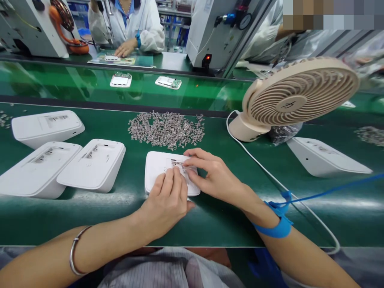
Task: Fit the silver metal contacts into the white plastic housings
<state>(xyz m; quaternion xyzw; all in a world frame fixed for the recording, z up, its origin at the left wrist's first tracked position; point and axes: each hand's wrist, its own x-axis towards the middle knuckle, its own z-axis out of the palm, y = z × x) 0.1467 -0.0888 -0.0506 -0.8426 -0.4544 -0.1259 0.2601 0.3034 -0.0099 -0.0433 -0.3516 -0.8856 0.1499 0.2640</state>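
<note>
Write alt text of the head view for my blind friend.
A person's left hand and right hand work at the recessed opening of a white plastic housing on a green worktop. Beyond it lies a heap of small metal parts; three similar housings sit to the left, and a beige fan stands to the right.

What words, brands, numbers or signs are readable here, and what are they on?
No word or number reads clearly.
Fan hub: dark mark, perhaps a logo, illegible.
Gauge: dial markings too small.
White machine: faint marks near the top, too blurred.
White case being handled: no lettering visible.
</note>
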